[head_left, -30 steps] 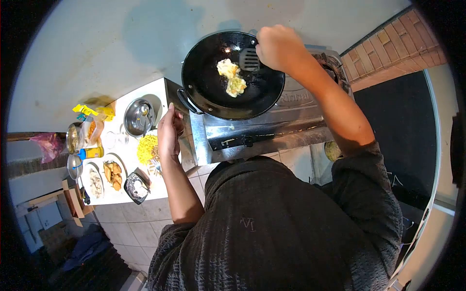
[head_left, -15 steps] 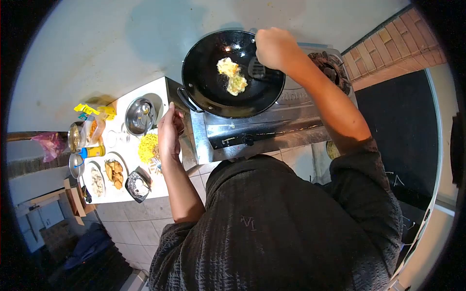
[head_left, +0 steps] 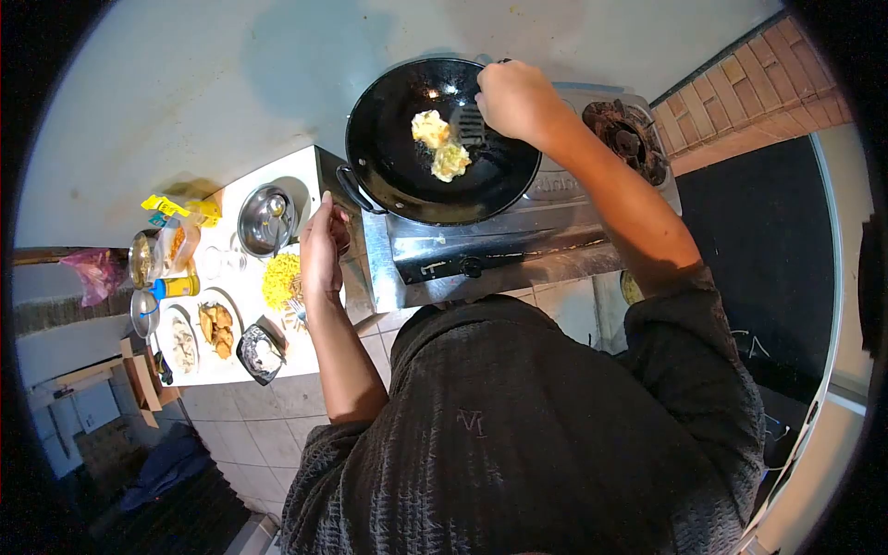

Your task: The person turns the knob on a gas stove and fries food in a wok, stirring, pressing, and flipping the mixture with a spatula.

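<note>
Two fried pieces (head_left: 450,161) in wok (head_left: 393,180), nearer right hand (head_left: 516,102) than left hand (head_left: 322,252)

The right hand (head_left: 511,100) has been shifted left over the wok (head_left: 407,190), and the slotted spatula (head_left: 470,126), seen drawn rightward moments earlier, has been brought back left, nearer the cooking food (head_left: 429,128). The food's far lump is now seen slightly farther left. By the forearm's (head_left: 620,199) shift, more of the burner (head_left: 631,143) at right has been uncovered.

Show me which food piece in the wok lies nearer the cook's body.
The lower-right piece, toward the dark shirt; the upper-left piece sits farther off, toward the wall.
</note>
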`<state>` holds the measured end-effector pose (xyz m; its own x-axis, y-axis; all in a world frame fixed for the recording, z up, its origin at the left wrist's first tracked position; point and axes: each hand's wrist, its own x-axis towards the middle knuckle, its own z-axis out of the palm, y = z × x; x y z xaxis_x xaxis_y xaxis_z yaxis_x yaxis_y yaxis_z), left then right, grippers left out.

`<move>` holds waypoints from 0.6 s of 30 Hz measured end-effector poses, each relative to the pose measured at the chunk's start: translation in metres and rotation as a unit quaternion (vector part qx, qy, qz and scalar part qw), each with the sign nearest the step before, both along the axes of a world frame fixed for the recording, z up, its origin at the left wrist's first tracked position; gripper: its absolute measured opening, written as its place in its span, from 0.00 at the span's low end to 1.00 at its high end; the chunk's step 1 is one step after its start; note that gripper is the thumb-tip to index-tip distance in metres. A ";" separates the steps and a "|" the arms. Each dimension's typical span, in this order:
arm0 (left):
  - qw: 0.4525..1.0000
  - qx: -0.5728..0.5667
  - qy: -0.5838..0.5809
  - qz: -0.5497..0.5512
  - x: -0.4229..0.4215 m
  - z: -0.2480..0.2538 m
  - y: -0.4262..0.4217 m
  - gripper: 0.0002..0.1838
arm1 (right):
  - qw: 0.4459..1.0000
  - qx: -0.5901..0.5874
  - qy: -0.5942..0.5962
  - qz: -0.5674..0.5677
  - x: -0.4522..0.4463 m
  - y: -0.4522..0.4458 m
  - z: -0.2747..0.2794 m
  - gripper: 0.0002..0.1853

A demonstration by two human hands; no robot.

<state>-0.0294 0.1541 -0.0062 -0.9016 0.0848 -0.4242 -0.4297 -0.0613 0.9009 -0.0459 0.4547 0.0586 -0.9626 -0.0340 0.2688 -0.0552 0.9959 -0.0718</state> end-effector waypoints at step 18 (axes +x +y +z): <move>1.000 0.005 0.011 0.000 0.000 -0.001 -0.004 0.21 | 0.998 -0.013 0.023 0.053 0.017 0.008 -0.001 0.05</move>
